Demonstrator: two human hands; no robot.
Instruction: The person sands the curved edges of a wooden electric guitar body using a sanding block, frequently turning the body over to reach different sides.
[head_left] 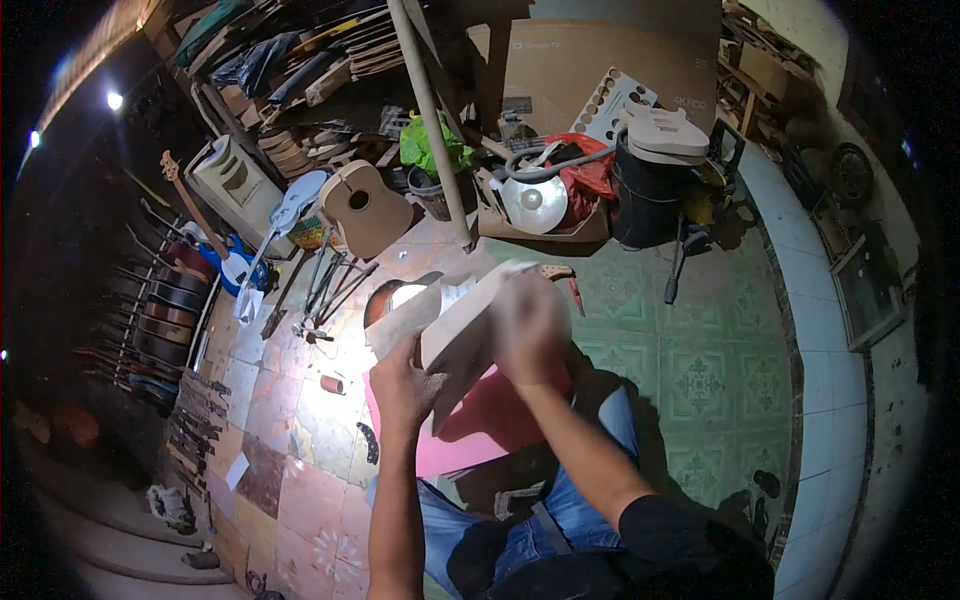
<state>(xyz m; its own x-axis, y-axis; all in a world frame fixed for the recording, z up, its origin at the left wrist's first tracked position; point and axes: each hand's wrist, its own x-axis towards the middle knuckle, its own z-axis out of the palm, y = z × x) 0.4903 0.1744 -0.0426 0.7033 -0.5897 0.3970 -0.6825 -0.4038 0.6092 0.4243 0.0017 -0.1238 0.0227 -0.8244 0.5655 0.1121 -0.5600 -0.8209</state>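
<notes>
Two hands raised over lap: left hand (400,385) gripping pale wooden guitar body (462,318) from below, right hand (527,328) blurred, pressed on top, grip unclear; cardboard box (540,225) holding round metal lid (535,203)

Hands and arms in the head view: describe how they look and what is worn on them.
Both hands are bare: no gloves, rings or watch can be made out. The left hand shows a bare forearm down to the lower edge of the picture, with no sleeve in sight. The right hand is blurred; its forearm is bare up to a black sleeve near the elbow. Blue jeans cover the legs below.
</notes>
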